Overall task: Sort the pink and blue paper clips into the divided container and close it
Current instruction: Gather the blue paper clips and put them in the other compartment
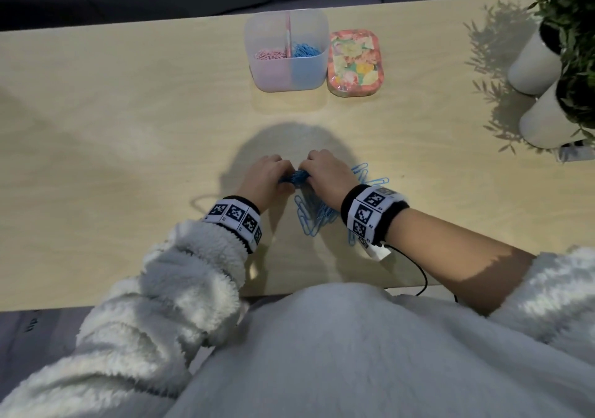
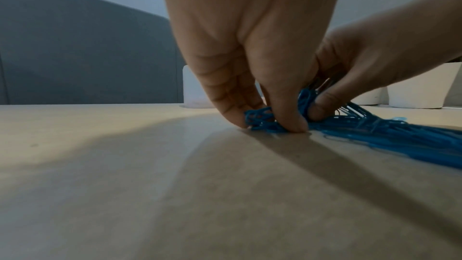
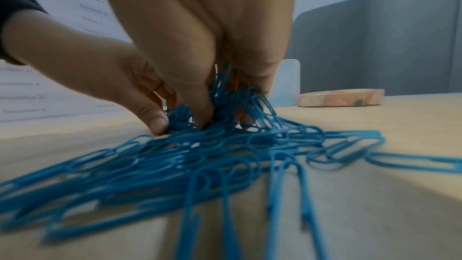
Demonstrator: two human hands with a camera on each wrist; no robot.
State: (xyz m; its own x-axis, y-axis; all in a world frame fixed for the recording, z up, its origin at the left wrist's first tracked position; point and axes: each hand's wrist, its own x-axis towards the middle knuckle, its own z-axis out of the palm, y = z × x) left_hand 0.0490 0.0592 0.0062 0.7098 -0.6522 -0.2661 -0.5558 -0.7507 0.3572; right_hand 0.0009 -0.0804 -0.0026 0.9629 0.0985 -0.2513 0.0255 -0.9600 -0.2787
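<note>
The left hand (image 1: 265, 173) and right hand (image 1: 325, 169), fingers curled, together pinch a bunch from the blue wire paper clips (image 1: 309, 214) heaped on the pale wooden table (image 1: 128, 128), well short of the translucent divided plastic container (image 1: 286, 73).

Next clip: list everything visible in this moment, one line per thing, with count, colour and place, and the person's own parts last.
table: one, light wood, under everything.
divided container: one, translucent, far centre, open; pink clips in its left half, blue in its right.
lid: one, floral, flat on the table beside the container's right side.
loose blue paper clips: a pile, count unclear, near centre by the hands.
plant pots: two, white, far right, with green leaves.
wrist bands: two, black with white markers.
sleeves: white fleece, right one pushed up.
left hand: fingers pinch clips.
right hand: fingers pinch clips.
</note>
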